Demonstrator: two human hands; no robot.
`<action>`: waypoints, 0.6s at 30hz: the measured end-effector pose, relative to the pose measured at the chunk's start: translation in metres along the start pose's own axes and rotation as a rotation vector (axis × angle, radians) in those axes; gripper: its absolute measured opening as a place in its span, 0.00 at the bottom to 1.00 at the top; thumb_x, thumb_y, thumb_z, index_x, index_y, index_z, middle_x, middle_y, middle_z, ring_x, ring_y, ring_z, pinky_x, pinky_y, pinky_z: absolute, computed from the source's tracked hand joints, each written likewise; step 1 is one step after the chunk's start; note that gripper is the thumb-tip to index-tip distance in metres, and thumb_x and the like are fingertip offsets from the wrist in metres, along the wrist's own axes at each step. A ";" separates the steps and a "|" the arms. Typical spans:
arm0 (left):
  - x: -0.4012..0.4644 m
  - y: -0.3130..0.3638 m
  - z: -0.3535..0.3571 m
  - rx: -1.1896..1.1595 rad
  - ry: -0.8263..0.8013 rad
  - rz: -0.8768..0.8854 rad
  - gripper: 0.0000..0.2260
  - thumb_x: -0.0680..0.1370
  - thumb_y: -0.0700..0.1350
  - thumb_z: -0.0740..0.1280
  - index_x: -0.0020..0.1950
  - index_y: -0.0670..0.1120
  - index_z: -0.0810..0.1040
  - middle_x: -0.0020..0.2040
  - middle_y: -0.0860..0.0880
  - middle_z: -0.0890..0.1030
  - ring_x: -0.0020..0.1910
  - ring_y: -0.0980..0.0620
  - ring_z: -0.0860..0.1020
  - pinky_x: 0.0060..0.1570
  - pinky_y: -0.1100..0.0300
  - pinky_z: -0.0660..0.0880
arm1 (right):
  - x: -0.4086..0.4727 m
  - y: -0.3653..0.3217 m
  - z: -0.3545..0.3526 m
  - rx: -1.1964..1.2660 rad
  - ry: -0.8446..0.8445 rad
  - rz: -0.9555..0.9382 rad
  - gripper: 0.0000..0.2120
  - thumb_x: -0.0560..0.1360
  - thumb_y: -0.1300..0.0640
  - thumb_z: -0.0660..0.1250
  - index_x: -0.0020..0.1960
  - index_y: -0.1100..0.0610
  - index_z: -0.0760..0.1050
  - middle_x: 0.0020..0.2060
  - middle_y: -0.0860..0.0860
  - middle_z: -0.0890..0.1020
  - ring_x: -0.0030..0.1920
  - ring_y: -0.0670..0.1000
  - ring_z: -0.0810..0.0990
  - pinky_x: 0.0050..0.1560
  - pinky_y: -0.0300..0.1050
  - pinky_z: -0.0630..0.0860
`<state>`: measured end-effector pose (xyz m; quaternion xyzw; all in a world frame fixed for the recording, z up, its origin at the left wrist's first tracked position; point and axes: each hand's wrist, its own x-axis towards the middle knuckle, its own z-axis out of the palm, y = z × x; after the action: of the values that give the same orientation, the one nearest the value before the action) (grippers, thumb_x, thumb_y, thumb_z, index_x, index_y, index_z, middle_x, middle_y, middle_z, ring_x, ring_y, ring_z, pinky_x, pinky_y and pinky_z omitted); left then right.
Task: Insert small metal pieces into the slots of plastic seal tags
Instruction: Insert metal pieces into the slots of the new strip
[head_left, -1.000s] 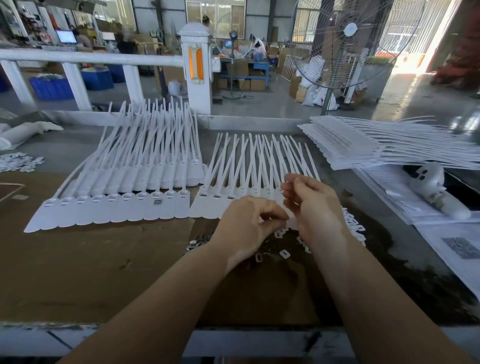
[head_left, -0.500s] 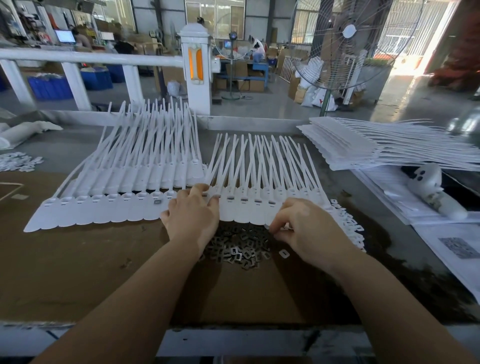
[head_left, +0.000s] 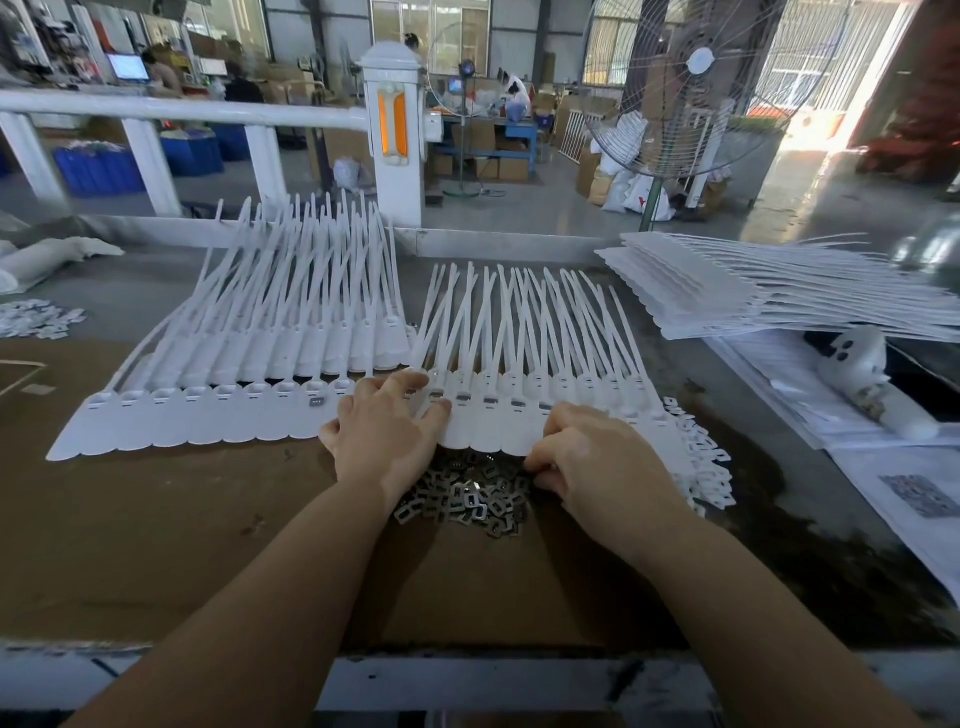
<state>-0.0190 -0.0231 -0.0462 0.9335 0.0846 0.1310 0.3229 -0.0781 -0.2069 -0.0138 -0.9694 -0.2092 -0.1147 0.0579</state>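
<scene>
A row of white plastic seal tags (head_left: 498, 431) lies flat in the middle of the bench, straps pointing away. Several slots at its left end show small metal pieces. A loose pile of metal pieces (head_left: 467, 499) lies on the cardboard just in front of the row. My left hand (head_left: 387, 436) rests on the row's left end with its fingers spread and straight. My right hand (head_left: 597, 462) has curled fingers that pinch the near edge of the tags above the pile. Its fingertips are partly hidden.
A second, longer row of tags (head_left: 208, 421) lies to the left. A stack of tags (head_left: 727, 296) sits at the back right, with a white bottle (head_left: 872, 384) on papers near it. Small white plastic bits (head_left: 706, 467) lie right of my right hand. More white bits (head_left: 36, 319) lie far left.
My hands were together above the pile a second ago. The left one has moved left onto the tags and spread its fingers. The right one has dropped to the tags' near edge.
</scene>
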 end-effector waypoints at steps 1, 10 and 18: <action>0.000 0.000 0.000 -0.001 0.001 0.003 0.17 0.75 0.60 0.63 0.62 0.59 0.73 0.65 0.49 0.70 0.65 0.46 0.66 0.61 0.47 0.57 | 0.000 0.000 0.000 0.002 0.004 0.002 0.11 0.77 0.53 0.62 0.58 0.48 0.78 0.50 0.47 0.74 0.53 0.48 0.70 0.52 0.41 0.66; -0.001 -0.002 0.000 -0.017 0.014 0.017 0.16 0.74 0.59 0.64 0.61 0.60 0.73 0.64 0.49 0.70 0.65 0.46 0.66 0.62 0.47 0.56 | -0.007 0.003 -0.002 0.009 0.044 -0.023 0.05 0.77 0.57 0.63 0.50 0.53 0.77 0.48 0.47 0.75 0.51 0.48 0.70 0.48 0.39 0.64; -0.002 -0.001 -0.001 -0.022 0.024 0.027 0.16 0.74 0.59 0.65 0.61 0.59 0.74 0.65 0.49 0.70 0.65 0.47 0.66 0.62 0.47 0.57 | -0.009 0.003 -0.005 0.108 -0.008 -0.048 0.08 0.76 0.58 0.63 0.54 0.51 0.76 0.45 0.46 0.79 0.49 0.47 0.73 0.49 0.38 0.66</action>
<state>-0.0215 -0.0228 -0.0465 0.9294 0.0741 0.1473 0.3303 -0.0855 -0.2143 -0.0114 -0.9600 -0.2384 -0.1009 0.1068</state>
